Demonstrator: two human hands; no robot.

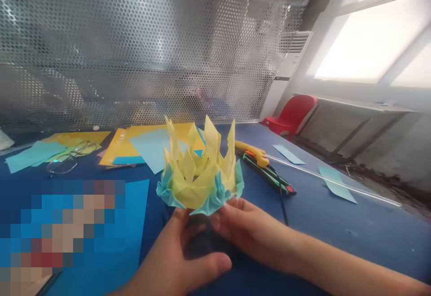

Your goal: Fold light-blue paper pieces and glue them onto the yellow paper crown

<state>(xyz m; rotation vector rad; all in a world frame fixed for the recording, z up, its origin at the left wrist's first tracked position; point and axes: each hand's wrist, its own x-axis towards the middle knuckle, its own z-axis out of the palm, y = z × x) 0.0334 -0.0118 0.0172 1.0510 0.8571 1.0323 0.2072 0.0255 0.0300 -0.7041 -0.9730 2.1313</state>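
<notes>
A folded paper lotus flower (193, 179), with tall pale yellow petals and aqua outer leaves, stands upright in front of me, raised off the table. My right hand (247, 226) is closed on its lower right edge, the fingertips partly hidden beneath the aqua leaves. Below its left side is my left hand (183, 253), the thumb stretched out to the right, away from the flower. The left index finger reaches up to the base; its tip is hidden under the leaves. Behind the flower lie a light blue sheet (148, 148) and orange-yellow sheets (116, 148).
Right of the flower, a yellow glue gun (252, 150) with a black cord rests by a green utility knife (269, 177). A clear rod (353, 186) crosses aqua strips (336, 185). Glasses (65, 161) lie left. A blue sheet (134, 237) is front left. Perforated metal (134, 54) stands behind.
</notes>
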